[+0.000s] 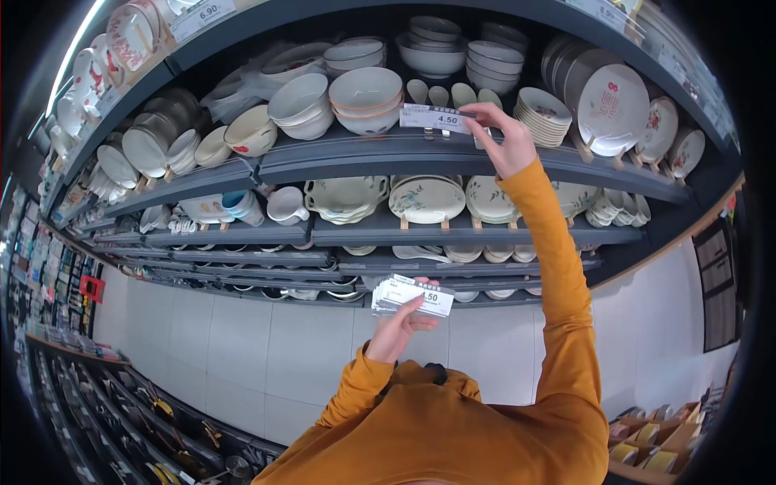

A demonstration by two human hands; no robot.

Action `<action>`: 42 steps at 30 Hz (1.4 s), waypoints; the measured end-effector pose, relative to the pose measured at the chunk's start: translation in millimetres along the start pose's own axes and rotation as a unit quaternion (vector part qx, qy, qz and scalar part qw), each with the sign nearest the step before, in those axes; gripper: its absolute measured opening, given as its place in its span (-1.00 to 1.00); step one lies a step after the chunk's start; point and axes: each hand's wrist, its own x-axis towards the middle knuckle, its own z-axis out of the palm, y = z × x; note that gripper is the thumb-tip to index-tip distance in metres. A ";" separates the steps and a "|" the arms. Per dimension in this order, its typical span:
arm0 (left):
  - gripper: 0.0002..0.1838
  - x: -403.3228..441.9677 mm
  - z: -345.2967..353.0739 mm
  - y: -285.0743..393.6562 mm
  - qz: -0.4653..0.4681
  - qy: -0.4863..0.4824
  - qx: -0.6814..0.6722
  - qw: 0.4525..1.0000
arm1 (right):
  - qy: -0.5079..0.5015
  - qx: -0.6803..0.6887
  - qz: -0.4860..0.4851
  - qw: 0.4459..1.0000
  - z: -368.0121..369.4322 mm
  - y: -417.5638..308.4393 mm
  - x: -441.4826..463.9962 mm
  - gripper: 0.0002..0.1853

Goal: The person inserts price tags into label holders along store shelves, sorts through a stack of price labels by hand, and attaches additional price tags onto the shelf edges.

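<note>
My right hand (508, 139) is raised to the front of the upper shelf, thumb and fingers pinching the right end of a price label (436, 119) that reads 4.50. That label lies against the shelf's edge, below a row of pale ceramic spoons (439, 94). Lower down, in front of my body, my left hand (394, 330) grips a stack of price labels (412, 297), its thumb across the top one, which also reads 4.50. To the left of the raised label are stacked bowls (366, 97); small patterned dishes (543, 117) are piled to its right.
The dark shelf (339, 162) holds bowls and upright plates (613, 109) on wooden stands. Oval dishes (427, 200) and a white mug (287, 205) occupy the level below. A tiled floor (242, 335) runs behind me, with racks at left and boxes (663, 440) at lower right.
</note>
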 end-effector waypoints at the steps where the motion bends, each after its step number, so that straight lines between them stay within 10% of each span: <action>1: -0.58 -2.8 0.6 -1.9 0.005 0.007 0.002 1.000 | -0.020 0.002 0.007 1.000 1.8 5.2 3.5 -0.81; 26: -0.59 -28.8 8.0 -31.8 0.059 0.077 -0.031 0.995 | -0.175 0.182 0.097 0.963 -13.7 39.9 15.8 -0.80; 42: -0.62 -23.8 11.2 -39.6 0.040 0.066 -0.038 0.996 | -0.194 0.063 0.039 0.978 -16.1 38.7 9.9 -0.81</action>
